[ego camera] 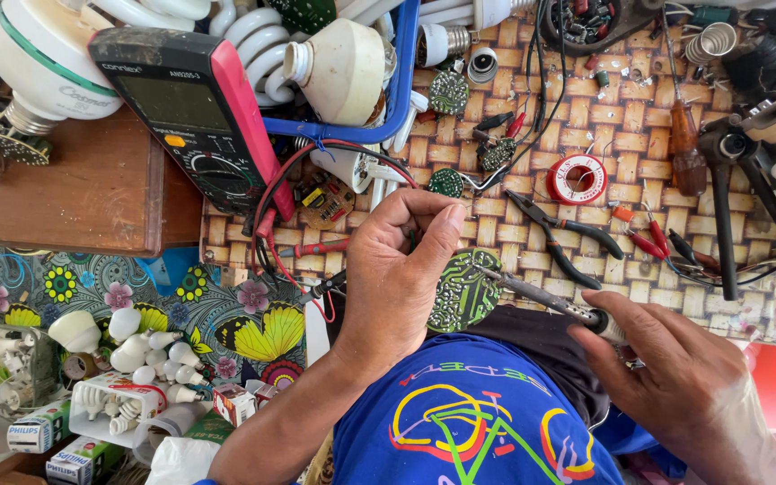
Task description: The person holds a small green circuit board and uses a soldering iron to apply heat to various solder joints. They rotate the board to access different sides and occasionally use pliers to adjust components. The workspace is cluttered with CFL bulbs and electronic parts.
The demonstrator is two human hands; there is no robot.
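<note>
My left hand (397, 269) pinches a round green circuit board (464, 292) by its edge and holds it upright over my lap. My right hand (675, 377) grips the handle of a soldering iron (541, 296), whose metal tip rests on the board's upper right face. A spool of solder wire (577, 178) lies on the woven mat (532, 233) beyond the board. Other small round circuit boards (448, 92) lie further back on the mat.
A black and red multimeter (192, 112) leans at the upper left with red leads trailing down. A blue basket (401, 81) holds lamp parts. Black pliers (557, 235), a wooden-handled screwdriver (684, 144) and clips lie on the mat. Bulbs and cartons (119, 395) sit at lower left.
</note>
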